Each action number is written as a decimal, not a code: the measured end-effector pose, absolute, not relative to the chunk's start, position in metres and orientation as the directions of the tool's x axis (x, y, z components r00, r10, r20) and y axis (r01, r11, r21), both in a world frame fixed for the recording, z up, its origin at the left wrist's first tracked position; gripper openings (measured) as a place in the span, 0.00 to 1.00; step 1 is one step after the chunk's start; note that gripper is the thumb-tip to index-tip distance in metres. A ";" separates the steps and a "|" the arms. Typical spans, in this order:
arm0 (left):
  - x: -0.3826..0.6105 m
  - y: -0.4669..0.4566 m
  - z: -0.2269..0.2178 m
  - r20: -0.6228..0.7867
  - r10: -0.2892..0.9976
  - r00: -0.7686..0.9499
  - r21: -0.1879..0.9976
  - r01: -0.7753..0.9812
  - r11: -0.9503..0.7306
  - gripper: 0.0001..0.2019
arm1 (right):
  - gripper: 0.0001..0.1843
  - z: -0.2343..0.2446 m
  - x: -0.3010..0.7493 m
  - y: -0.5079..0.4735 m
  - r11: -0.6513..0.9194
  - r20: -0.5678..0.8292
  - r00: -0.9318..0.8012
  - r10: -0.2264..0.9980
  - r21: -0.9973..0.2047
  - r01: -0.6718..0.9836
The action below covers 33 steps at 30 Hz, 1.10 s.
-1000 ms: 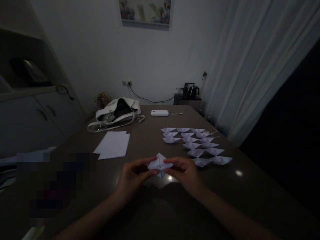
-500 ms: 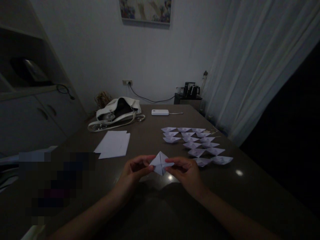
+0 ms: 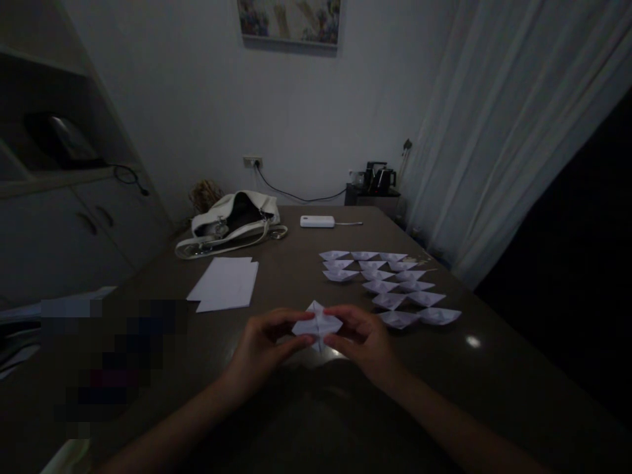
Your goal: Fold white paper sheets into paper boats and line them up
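Dim room, head view: a brown table reaches toward a pale wall, with a sheer curtain at 2 o'clock. Clock directions are read from the folded paper, which sits at the centre of the dial, low in the view and between the two hands. The left hand, at 9 o'clock, pinches one side of it between thumb and fingers; the right hand, at 3 o'clock, pinches the other side likewise. Whether the paper touches the table cannot be told with certainty. Judging by this paired pinch, the step in hand is the shaping of a fold; the next move seems to call for an even hold on both sides, with light fingertip pressure, so that the thin layers neither slip nor crumple. The folded paper is white, small and roughly diamond-shaped, its corners directed to 12, 3, 6 and 9 o'clock, with a dark line running down its middle. White paper boats stand in rows from 12 to 3 o'clock. Loose white sheets lie at 10 o'clock, and a pale bag rests beyond them at 11.
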<state>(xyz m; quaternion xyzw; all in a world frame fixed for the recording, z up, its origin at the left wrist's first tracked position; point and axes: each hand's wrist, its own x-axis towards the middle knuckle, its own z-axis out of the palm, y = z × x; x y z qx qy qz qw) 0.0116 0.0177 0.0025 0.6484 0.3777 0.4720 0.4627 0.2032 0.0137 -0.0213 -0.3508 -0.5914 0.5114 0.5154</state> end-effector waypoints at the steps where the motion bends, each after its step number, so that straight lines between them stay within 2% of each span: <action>1: 0.013 0.017 0.001 0.225 0.941 0.254 0.970 0.035 -0.241 0.13 | 0.18 -0.021 0.202 0.013 0.221 0.244 -0.228 0.943 -0.968 -0.123; 4: 0.016 0.017 -0.003 0.202 0.946 0.254 0.976 0.022 -0.215 0.14 | 0.16 -0.021 0.201 0.013 0.179 0.202 -0.219 0.954 -0.976 -0.122; 6: 0.016 0.017 -0.004 0.277 0.923 0.266 0.947 0.086 -0.309 0.14 | 0.17 -0.021 0.201 0.013 0.158 0.180 -0.203 0.963 -0.980 -0.119; 10: 0.011 0.016 0.000 0.478 0.816 0.327 0.758 0.315 -0.570 0.21 | 0.19 -0.020 0.200 0.011 0.153 0.185 -0.199 0.962 -0.974 -0.166; 14: 0.005 0.016 0.000 0.503 0.736 0.453 0.623 0.400 -0.672 0.22 | 0.15 -0.020 0.199 0.008 0.207 0.239 -0.240 0.941 -0.966 -0.153; 18: 0.004 0.017 -0.003 0.509 0.730 0.457 0.593 0.428 -0.682 0.18 | 0.16 -0.020 0.201 0.008 0.272 0.273 -0.212 0.938 -0.962 -0.035; 22: 0.006 0.017 0.001 0.455 0.783 0.424 0.667 0.419 -0.615 0.18 | 0.11 -0.017 0.207 0.012 0.459 0.435 -0.171 0.884 -0.876 0.147; 25: 0.007 0.018 0.002 0.417 0.798 0.435 0.704 0.401 -0.586 0.17 | 0.09 -0.016 0.209 0.013 0.528 0.504 -0.162 0.848 -0.826 0.195; 33: 0.003 0.020 -0.012 0.478 0.711 0.516 0.526 0.479 -0.702 0.17 | 0.06 -0.014 0.207 0.010 0.556 0.538 -0.143 0.830 -0.790 0.258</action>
